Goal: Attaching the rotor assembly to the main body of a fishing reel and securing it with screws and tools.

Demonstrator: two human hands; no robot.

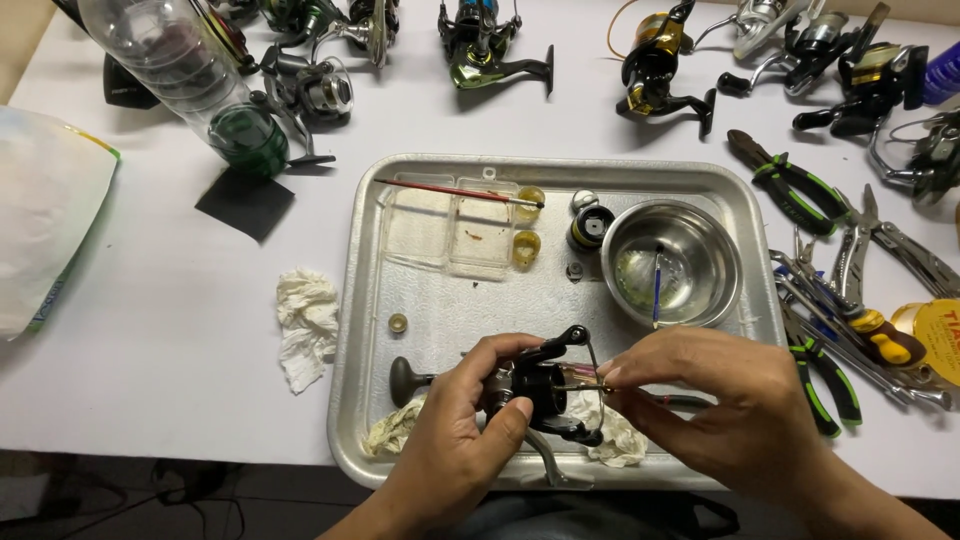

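Note:
My left hand (455,430) grips a black fishing reel (540,385) over the near part of a metal tray (370,300). Its handle knob (402,377) sticks out to the left. My right hand (715,400) pinches a thin tool (580,386) whose tip touches the reel's front. Crumpled tissue (615,440) lies under the reel. Farther back on the tray sit a steel bowl (672,262) with a blue brush, a clear plastic box (450,230) with a red brush (455,192) across it, and small yellow and black reel parts (590,228).
Several fishing reels (490,50) line the far edge of the white table. Pliers and cutters (800,190) lie right of the tray. A clear bottle (190,70), a black cloth (245,203), a tissue wad (305,322) and a plastic bag (40,220) are on the left.

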